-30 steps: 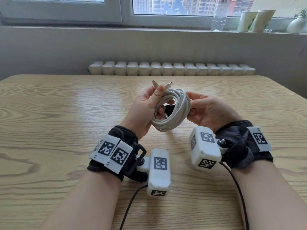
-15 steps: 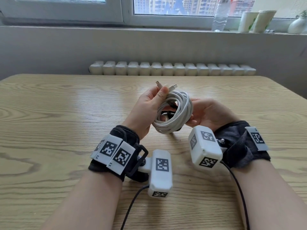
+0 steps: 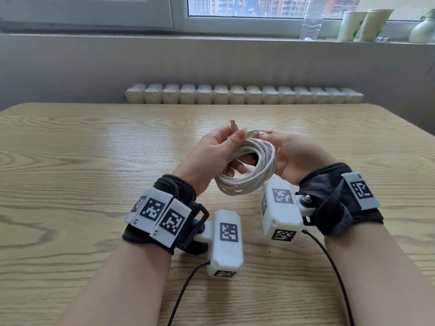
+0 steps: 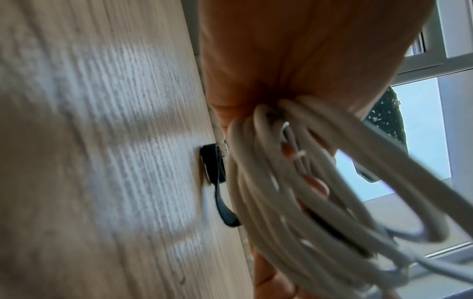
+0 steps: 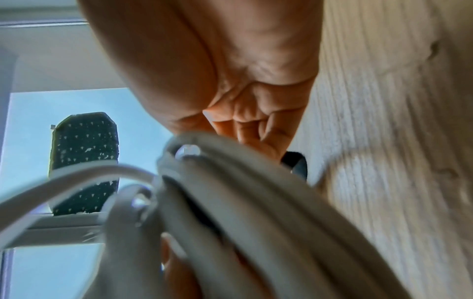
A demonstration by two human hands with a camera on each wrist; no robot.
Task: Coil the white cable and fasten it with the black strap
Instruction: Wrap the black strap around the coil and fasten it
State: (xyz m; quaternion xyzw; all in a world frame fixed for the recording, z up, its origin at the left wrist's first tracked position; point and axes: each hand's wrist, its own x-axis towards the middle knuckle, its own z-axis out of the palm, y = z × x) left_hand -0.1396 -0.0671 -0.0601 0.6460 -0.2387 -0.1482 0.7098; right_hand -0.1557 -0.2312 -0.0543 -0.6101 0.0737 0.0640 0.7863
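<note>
The white cable (image 3: 263, 175) is wound into a coil of several loops, held above the wooden table (image 3: 94, 172). My left hand (image 3: 211, 149) grips the coil's left side, thumb on top, fingers through the middle. Two plugs (image 3: 233, 125) stick up past the thumb. My right hand (image 3: 294, 154) curves round the coil's right side, and its fingertips pinch the right plug (image 3: 252, 132). The black strap (image 4: 213, 168) shows beyond the coil (image 4: 294, 202) in the left wrist view. The right wrist view shows a dark bit of the strap (image 5: 297, 164) behind the loops (image 5: 243, 202). The head view hides the strap.
A radiator (image 3: 242, 94) runs behind the table's far edge. A bottle (image 3: 310, 20), two cups (image 3: 364, 24) and a vase (image 3: 423, 31) stand on the window sill. Black cords (image 3: 329, 267) trail from the wrist cameras toward me.
My right hand has moved from the coil's right side up to the plug at the top. The coil has tipped flatter. The dark strap seen inside the loops is now hidden from the head view.
</note>
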